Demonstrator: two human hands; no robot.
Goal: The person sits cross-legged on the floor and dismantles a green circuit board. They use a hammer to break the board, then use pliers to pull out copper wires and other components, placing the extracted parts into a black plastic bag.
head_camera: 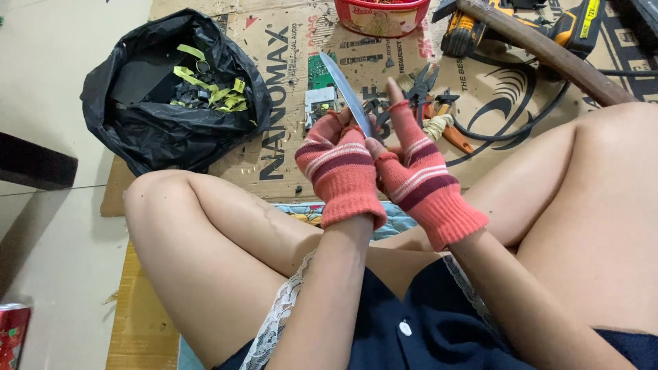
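Note:
Both hands wear striped pink fingerless gloves. My left hand (339,164) and my right hand (411,161) are pressed together in front of my crossed legs. A long knife blade (345,89) sticks up and away from between them, its handle hidden inside the grip. My right index finger points up beside the blade. Which hand carries the handle I cannot tell exactly; both close around it. A small green circuit board part (319,99) lies on the cardboard just beyond my left hand.
Flattened brown cardboard (274,157) covers the floor ahead. A black plastic bag (171,96) with yellow-green scraps sits at left. Pliers and cutters (432,103), a yellow power tool (473,27), a wooden handle (548,51) and a red tub (380,17) lie beyond.

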